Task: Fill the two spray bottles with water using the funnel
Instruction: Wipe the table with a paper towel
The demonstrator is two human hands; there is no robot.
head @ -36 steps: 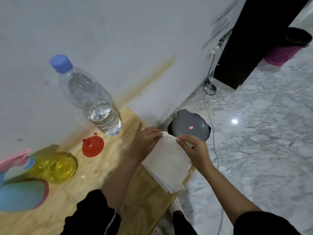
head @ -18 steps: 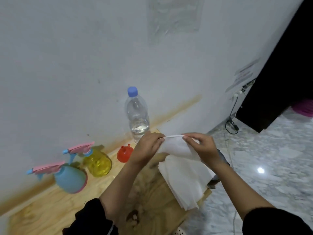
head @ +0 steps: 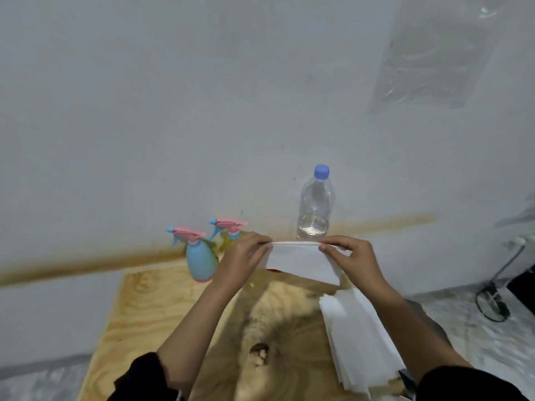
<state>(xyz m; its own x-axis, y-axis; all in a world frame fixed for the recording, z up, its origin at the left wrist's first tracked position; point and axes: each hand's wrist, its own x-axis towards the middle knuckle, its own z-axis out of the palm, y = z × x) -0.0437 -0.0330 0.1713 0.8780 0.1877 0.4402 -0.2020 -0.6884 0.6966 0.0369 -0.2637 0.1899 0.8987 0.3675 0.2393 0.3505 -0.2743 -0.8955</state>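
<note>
A blue spray bottle with a pink trigger stands at the back of the wooden board. Just behind it stands a yellow spray bottle, partly hidden by my left hand. A clear water bottle with a blue cap, holding a little water, stands by the wall. My left hand and my right hand pinch the two top corners of a white paper tissue, stretched between them above the board. Only a red sliver of the funnel shows under the tissue.
A stack of white tissues lies on the board's right side. The white wall rises directly behind the bottles. A black cable loops on the marble floor at the right.
Both hands have lifted one tissue off the stack and pulled it taut in front of the bottles. The view has swung left, so the spray bottles now sit near the middle.
</note>
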